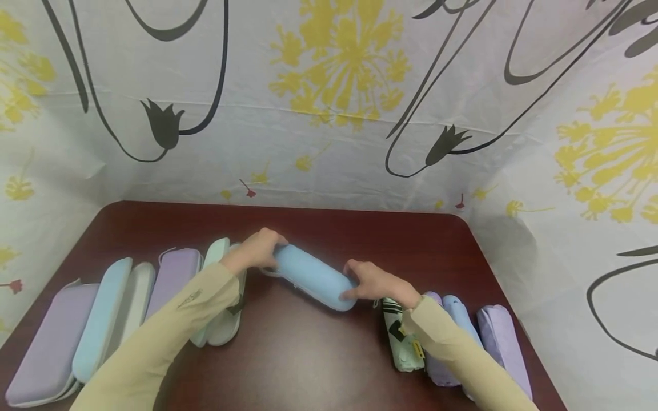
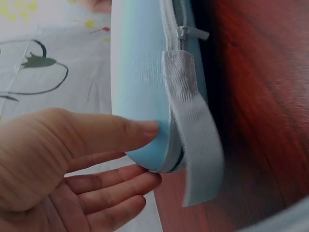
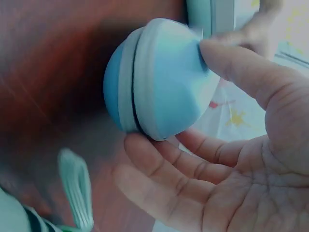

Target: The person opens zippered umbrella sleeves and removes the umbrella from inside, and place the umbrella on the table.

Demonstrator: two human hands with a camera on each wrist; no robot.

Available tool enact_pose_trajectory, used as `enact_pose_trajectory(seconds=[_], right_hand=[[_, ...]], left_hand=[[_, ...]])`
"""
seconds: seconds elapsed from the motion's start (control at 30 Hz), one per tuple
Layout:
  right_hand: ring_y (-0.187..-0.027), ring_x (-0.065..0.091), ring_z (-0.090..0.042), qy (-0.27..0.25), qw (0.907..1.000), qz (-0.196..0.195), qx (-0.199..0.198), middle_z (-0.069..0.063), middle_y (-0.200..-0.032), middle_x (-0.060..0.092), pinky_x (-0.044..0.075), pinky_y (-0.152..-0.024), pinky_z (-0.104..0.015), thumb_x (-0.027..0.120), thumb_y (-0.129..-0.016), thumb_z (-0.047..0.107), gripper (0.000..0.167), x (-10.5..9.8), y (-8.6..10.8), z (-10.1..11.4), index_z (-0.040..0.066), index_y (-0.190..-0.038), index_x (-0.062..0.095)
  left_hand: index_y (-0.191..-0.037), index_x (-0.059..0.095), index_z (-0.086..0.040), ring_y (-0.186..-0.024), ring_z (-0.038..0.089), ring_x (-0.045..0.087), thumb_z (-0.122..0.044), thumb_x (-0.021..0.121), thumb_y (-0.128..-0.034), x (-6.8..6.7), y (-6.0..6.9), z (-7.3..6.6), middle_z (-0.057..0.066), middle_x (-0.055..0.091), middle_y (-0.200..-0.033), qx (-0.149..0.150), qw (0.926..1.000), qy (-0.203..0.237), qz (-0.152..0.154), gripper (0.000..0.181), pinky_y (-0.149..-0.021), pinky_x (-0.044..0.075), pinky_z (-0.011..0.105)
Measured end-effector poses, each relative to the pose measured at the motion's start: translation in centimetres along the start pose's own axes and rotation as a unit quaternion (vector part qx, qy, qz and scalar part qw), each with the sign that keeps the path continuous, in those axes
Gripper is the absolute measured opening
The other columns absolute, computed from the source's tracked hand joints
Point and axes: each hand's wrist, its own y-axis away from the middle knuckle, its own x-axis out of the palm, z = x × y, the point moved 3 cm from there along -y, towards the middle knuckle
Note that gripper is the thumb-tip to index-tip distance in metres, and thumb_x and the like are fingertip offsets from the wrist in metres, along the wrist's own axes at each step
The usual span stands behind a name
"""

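Observation:
A light blue zippered pencil case (image 1: 313, 277) is held by its two ends above the dark red table, tilted with its right end nearer me. My left hand (image 1: 259, 248) grips the far left end. In the left wrist view, the thumb presses the case's shell (image 2: 140, 92) beside a grey fabric loop (image 2: 203, 145) and the zip pull (image 2: 193, 33). The right hand (image 1: 377, 281) holds the other end, and the right wrist view shows thumb and fingers around the rounded end (image 3: 169, 82).
Left on the table (image 1: 288, 365) lie several cases, including a purple case (image 1: 53, 342), a blue case (image 1: 103, 319) and a mint case (image 1: 223, 328) under the left sleeve. To the right lie a green striped pouch (image 1: 403, 348) and a lilac pouch (image 1: 506, 348). A patterned curtain (image 1: 257, 68) stands behind.

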Motion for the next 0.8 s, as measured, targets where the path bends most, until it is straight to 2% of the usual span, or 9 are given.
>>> enact_pose_trajectory(seconds=[0.17, 0.37, 0.57, 0.8], right_hand=[[-0.064, 0.052, -0.013, -0.026, 0.9994, -0.006, 0.023, -0.002, -0.076, 0.056, 0.046, -0.058, -0.028, 0.076, -0.076, 0.032, 0.046, 1.5, 0.7, 1.0, 0.002, -0.103, 0.053], [-0.045, 0.053, -0.014, -0.089, 0.9953, -0.008, 0.037, -0.002, -0.059, 0.054, 0.046, -0.043, -0.029, 0.074, -0.078, 0.026, 0.035, 3.2, 1.2, 3.3, 0.004, -0.092, 0.052], [-0.045, 0.051, -0.012, -0.083, 0.9959, -0.016, 0.032, -0.001, -0.055, 0.053, 0.044, -0.042, -0.027, 0.073, -0.080, 0.021, 0.028, 4.1, 1.2, 4.8, 0.005, -0.088, 0.052], [-0.045, 0.051, -0.011, -0.079, 0.9963, -0.020, 0.027, -0.003, -0.057, 0.054, 0.044, -0.042, -0.027, 0.074, -0.079, 0.021, 0.027, 4.4, 1.1, 5.1, 0.005, -0.087, 0.053]], left_hand=[[-0.104, 0.068, 0.004, -0.082, 0.022, 0.057, 0.005, 0.068, -0.0675, 0.1, -1.3, 0.4, 0.014, 0.067, -0.097, 0.017, 0.9993, 0.026, -0.023, 0.037, -0.074, 0.049, 0.035], [-0.102, 0.068, 0.004, -0.079, 0.024, 0.059, 0.006, 0.066, -0.0701, 0.7, -2.7, 0.4, 0.014, 0.067, -0.093, 0.021, 0.9974, 0.050, -0.047, 0.032, -0.074, 0.050, 0.035], [-0.103, 0.067, 0.005, -0.084, 0.026, 0.061, 0.007, 0.061, -0.0741, 1.2, -3.6, -0.2, 0.016, 0.067, -0.097, 0.014, 0.9960, 0.071, -0.052, 0.030, -0.077, 0.051, 0.036], [-0.105, 0.067, 0.005, -0.081, 0.023, 0.058, 0.004, 0.059, -0.0759, 1.5, -3.7, -0.9, 0.017, 0.067, -0.101, 0.006, 0.9956, 0.075, -0.055, 0.030, -0.077, 0.050, 0.036]])
